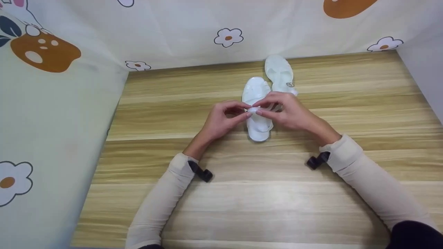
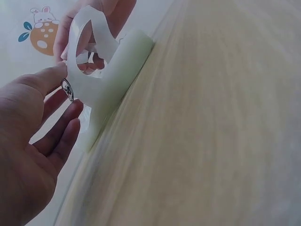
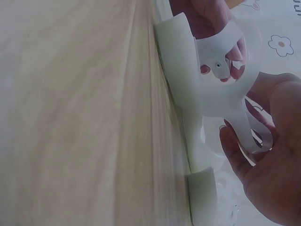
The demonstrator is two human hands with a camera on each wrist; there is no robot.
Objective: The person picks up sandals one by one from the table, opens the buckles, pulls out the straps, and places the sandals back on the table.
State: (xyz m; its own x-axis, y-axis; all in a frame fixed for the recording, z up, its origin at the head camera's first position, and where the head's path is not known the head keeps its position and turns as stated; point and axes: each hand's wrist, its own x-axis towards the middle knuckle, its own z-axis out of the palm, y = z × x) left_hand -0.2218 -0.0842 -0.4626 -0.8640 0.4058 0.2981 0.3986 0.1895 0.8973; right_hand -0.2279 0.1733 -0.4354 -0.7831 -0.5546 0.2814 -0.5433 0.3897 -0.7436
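A white sandal [image 1: 255,90] lies on the wood-grain surface, its rounded heel [image 1: 259,135] towards me. Over it, my left hand [image 1: 221,119] pinches the sandal's strap between thumb and fingers. My right hand [image 1: 292,112] pinches the same strap area from the other side, the fingertips of both hands almost meeting. In the left wrist view a small metal buckle [image 2: 67,89] sits by my left fingers. The right wrist view shows a strap end with a small hole [image 3: 221,69] and a looped strap [image 3: 256,136] at my right fingers. Fingers partly hide the straps.
A second white sandal [image 1: 277,64] with a metal buckle [image 1: 290,84] lies just behind and to the right, against the back wall cloth. Patterned cloth walls [image 1: 180,38] stand at the back and left. Black wrist cameras [image 1: 204,174] hang from both sleeves.
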